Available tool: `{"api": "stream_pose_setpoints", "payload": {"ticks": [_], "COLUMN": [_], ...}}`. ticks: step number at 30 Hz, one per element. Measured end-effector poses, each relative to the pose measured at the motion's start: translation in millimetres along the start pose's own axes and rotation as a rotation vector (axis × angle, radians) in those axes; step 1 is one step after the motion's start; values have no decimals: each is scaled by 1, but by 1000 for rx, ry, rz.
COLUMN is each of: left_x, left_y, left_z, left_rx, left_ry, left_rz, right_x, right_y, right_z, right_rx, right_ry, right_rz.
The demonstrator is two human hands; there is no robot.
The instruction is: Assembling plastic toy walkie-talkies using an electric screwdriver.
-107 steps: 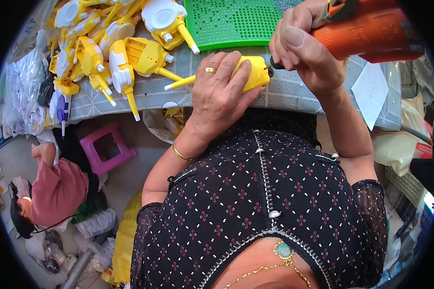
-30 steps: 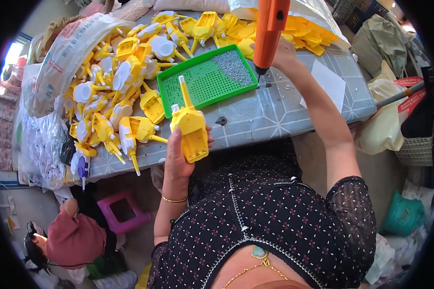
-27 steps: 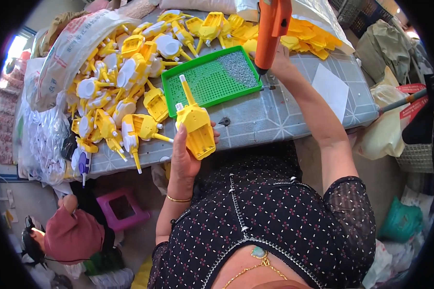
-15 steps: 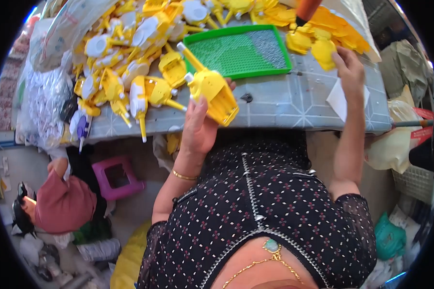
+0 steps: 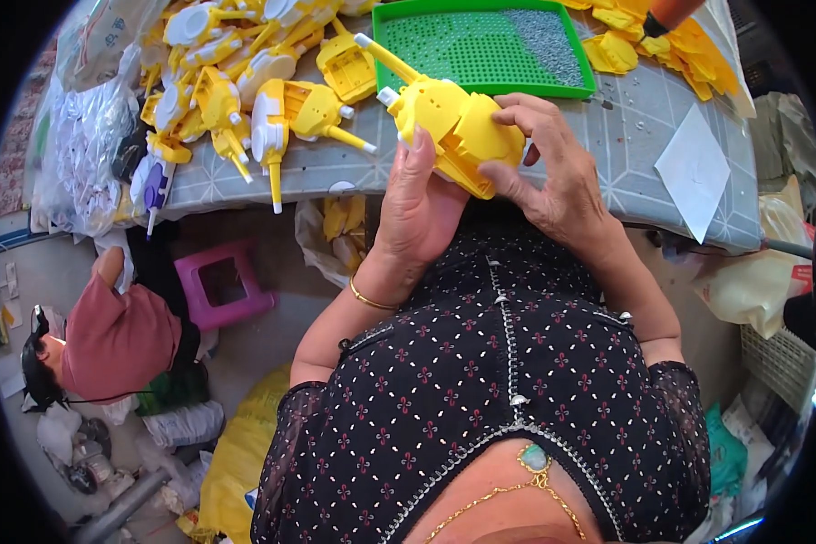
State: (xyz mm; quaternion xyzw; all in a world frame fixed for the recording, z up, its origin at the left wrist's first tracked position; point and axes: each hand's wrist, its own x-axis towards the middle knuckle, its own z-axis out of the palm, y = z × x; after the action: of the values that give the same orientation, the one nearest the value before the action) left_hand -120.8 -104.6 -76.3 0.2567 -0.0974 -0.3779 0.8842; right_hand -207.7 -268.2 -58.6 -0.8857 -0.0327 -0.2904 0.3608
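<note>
Both hands are closed on one yellow moulded plastic toy body with a thin white-tipped rod (image 5: 449,127), held just above the near edge of the grey patterned table (image 5: 626,172). Only the head view shows this moment, from above. The left hand (image 5: 417,204) supports the toy from below and from the left, with the thumb lying up along its side. The right hand (image 5: 548,172) wraps the right end, the fingers (image 5: 526,118) curled over the top. The rod points to the far left, toward the green perforated plastic tray (image 5: 480,45), which lies farther on the table and does not touch the toy.

To the far left lies a pile of similar yellow and white toy parts (image 5: 245,91), well apart from the hands. A white paper sheet (image 5: 694,168) lies on the right part of the table, and loose flat yellow pieces (image 5: 644,45) are at the far right. An orange tool tip (image 5: 671,11) shows at the far edge. On the floor at the left another person in a pink top (image 5: 118,340) sits beside a pink plastic stool (image 5: 222,286).

I judge the toy to be light, stiff and hollow, with a smooth and a little slippery surface. The wide body is the safe place to hold; the thin rod looks easy to bend or snap.
</note>
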Motion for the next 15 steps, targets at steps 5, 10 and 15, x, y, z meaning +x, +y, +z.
{"api": "stream_pose_setpoints", "payload": {"ticks": [5, 10, 15], "left_x": [-4, -3, -2], "left_y": [4, 11, 9], "left_z": [-7, -6, -4], "left_rx": [-18, 35, 59], "left_ry": [-8, -49, -43], "left_rz": [24, 62, 69], "right_x": [-2, -2, 0], "right_y": [0, -13, -12], "right_z": [3, 2, 0], "right_rx": [54, -35, -85], "right_ry": [-46, 2, -23], "right_rz": [8, -50, -72]}}
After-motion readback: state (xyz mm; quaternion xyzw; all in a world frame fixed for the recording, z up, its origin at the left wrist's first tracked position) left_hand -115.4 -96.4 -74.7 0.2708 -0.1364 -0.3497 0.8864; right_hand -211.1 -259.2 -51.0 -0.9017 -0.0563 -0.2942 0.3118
